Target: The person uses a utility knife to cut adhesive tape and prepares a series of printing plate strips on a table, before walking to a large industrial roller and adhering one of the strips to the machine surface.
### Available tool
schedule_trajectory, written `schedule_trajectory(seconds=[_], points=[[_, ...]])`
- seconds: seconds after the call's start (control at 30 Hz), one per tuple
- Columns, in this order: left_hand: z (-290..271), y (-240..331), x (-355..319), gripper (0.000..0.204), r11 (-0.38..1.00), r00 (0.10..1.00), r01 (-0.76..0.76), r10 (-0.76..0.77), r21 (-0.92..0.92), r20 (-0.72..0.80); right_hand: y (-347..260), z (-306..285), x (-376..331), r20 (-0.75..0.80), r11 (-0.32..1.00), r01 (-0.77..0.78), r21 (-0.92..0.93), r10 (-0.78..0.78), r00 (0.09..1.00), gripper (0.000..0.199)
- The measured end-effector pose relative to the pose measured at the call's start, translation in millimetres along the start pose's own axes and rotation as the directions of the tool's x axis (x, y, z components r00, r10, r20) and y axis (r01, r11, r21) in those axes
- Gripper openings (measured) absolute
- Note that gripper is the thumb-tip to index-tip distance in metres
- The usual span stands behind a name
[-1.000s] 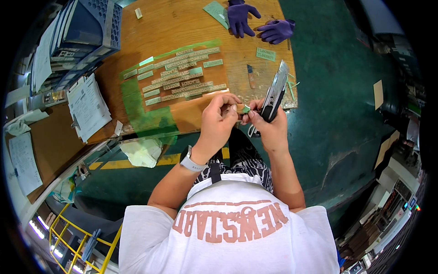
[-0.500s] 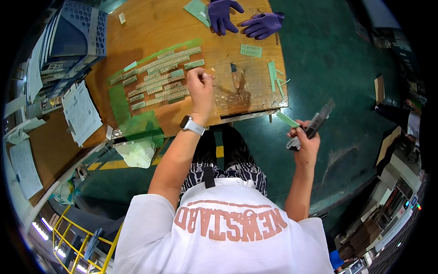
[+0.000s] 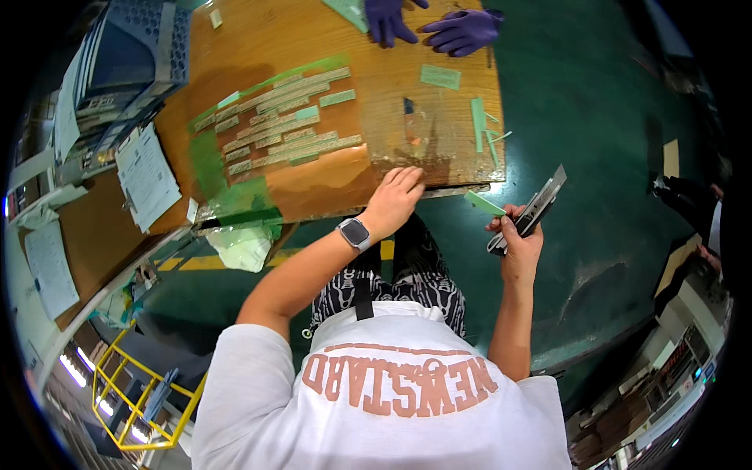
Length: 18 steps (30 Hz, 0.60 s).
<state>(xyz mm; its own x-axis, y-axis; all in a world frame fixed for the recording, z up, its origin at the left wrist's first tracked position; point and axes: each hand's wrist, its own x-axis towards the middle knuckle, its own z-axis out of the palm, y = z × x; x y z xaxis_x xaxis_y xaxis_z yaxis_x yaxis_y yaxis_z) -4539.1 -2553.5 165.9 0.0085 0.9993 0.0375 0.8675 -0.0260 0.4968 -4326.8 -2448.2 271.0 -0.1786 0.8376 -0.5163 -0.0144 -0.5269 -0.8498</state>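
My left hand point(image 3: 398, 199), with a watch on its wrist, is at the front edge of the wooden table point(image 3: 388, 94). Its fingers are loosely extended and slightly bent, and nothing shows in them. Off the table's right corner, my right hand point(image 3: 520, 244) is closed around a utility knife point(image 3: 536, 207), its blade pointing up and away. The same hand pinches a light green strip point(image 3: 485, 204). Rows of narrow lettered strips point(image 3: 294, 117) lie on an orange-brown sheet point(image 3: 321, 182) with green tape point(image 3: 205, 160) along its left and far edges.
Purple gloves point(image 3: 464, 33) lie at the far edge. Toward the right are a green lettered piece point(image 3: 440, 77), green offcuts point(image 3: 479, 125) and a small dark-tipped tool point(image 3: 409, 110). Blue file racks point(image 3: 129, 59) and a clipboard point(image 3: 147, 176) stand left. A person point(image 3: 714, 227) is far right.
My left hand has moved right and nearer, from the lettered strips to the table's front edge, and its fingers have loosened. My right hand keeps the knife and green strip, with the blade turned slightly.
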Motion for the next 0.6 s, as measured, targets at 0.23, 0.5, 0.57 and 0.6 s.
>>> schedule_trajectory(seconds=[0.23,0.5,0.57,0.6], points=[[-67.5,9.0,-27.4,0.027,-0.652,0.607,0.531,-0.153,-0.541,0.78,28.4,59.1,4.0,0.407,0.938,0.048,-0.343,0.102,0.908,0.02],[-79.9,-42.3,-77.8,0.013,-0.227,0.674,0.493,-0.511,-0.84,0.534,78.8,133.6,28.3,0.659,0.955,0.134,-0.264,0.077,0.748,0.022],[-74.9,-55.3,-79.4,0.012,-0.166,0.673,0.469,-0.569,-0.868,0.472,92.4,149.2,27.7,0.564,0.986,-0.037,-0.165,0.125,0.817,0.022],[-72.9,-61.7,-79.1,0.011,-0.1,0.683,0.495,-0.57,-0.863,0.458,99.9,154.8,28.8,0.537,0.984,-0.018,-0.175,0.11,0.837,0.022]])
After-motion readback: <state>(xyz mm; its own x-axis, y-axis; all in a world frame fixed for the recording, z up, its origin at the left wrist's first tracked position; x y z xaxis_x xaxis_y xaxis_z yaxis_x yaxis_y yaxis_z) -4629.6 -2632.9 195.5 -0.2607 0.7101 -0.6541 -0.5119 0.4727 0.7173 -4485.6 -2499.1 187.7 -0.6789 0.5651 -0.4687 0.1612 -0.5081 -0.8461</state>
